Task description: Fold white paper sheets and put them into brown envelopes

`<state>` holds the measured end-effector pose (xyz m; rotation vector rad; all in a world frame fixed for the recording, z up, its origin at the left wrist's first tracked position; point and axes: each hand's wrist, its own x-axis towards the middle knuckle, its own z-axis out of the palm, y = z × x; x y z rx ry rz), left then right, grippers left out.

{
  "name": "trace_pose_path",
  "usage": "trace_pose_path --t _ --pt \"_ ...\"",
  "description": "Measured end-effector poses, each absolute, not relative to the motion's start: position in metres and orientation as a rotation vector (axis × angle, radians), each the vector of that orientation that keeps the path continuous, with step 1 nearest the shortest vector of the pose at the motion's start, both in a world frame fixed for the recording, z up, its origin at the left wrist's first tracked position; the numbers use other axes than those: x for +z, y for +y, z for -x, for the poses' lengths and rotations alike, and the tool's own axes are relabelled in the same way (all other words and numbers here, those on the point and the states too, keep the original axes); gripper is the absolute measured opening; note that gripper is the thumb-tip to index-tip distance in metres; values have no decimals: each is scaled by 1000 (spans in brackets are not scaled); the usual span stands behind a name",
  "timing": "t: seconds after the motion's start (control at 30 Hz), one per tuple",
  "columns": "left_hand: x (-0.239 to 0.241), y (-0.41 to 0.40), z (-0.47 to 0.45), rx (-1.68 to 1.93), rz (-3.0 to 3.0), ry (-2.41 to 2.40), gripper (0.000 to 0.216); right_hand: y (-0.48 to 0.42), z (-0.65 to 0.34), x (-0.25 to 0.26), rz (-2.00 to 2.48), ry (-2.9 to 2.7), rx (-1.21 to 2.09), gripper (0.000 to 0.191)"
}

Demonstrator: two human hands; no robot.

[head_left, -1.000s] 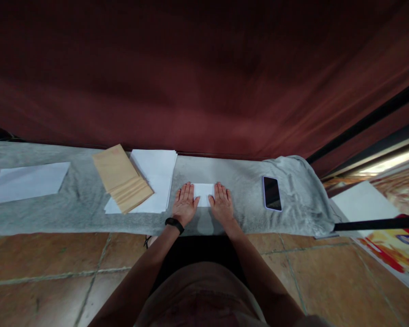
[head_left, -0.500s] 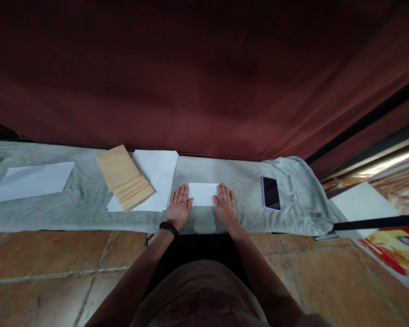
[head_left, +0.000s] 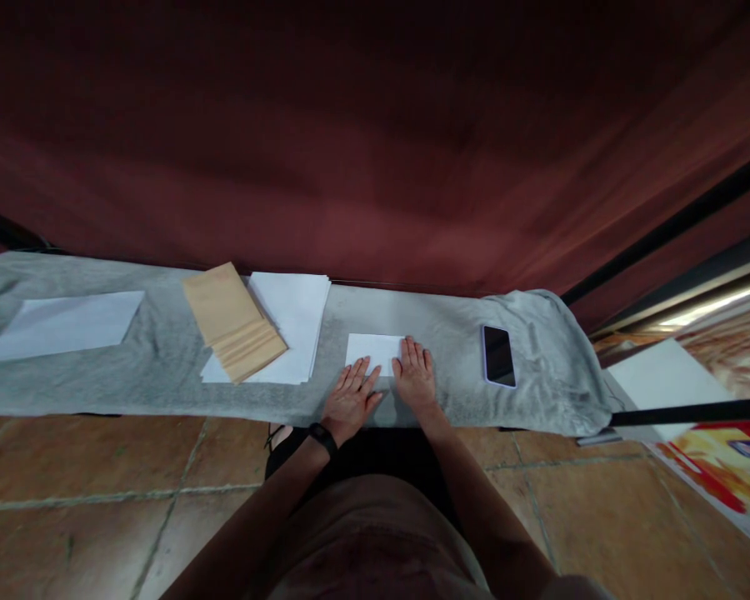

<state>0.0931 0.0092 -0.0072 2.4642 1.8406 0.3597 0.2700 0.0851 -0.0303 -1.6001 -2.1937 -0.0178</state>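
A small white folded sheet of paper (head_left: pixel 375 350) lies flat on the grey cloth in front of me. My left hand (head_left: pixel 348 400), with a black band on its wrist, rests with spread fingers over the paper's near left edge. Flat on the paper's right end lies my right hand (head_left: pixel 415 373), its fingers stretched forward. Neither hand grips anything. Left of the hands is a stack of white paper (head_left: pixel 297 317), partly covered by several brown envelopes (head_left: pixel 231 317).
The grey cloth (head_left: pixel 162 333) covers a long narrow surface. A phone (head_left: pixel 498 357) lies to the right, another white sheet (head_left: pixel 68 323) at the far left. A dark red curtain (head_left: pixel 375 192) hangs behind. Black bars and a printed box (head_left: pixel 731 467) are at the right.
My left hand has moved from the paper's left end toward me and to the right, its fingers now spread at the near edge. My right hand stays on the right end.
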Motion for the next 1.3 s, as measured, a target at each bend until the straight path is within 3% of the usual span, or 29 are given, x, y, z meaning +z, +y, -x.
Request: trace_pose_path --t 0.2,0.43,1.3 --pt "-8 6 -87 388 -2473 1857 61 78 -266 -24 1669 -2167 -4 54" --pt "-6 5 -87 352 -2485 1827 60 46 -243 -16 1418 -2422 137 50" --pt "-10 -10 -66 343 -2477 1948 78 31 -290 -26 1478 -2400 -25 60"
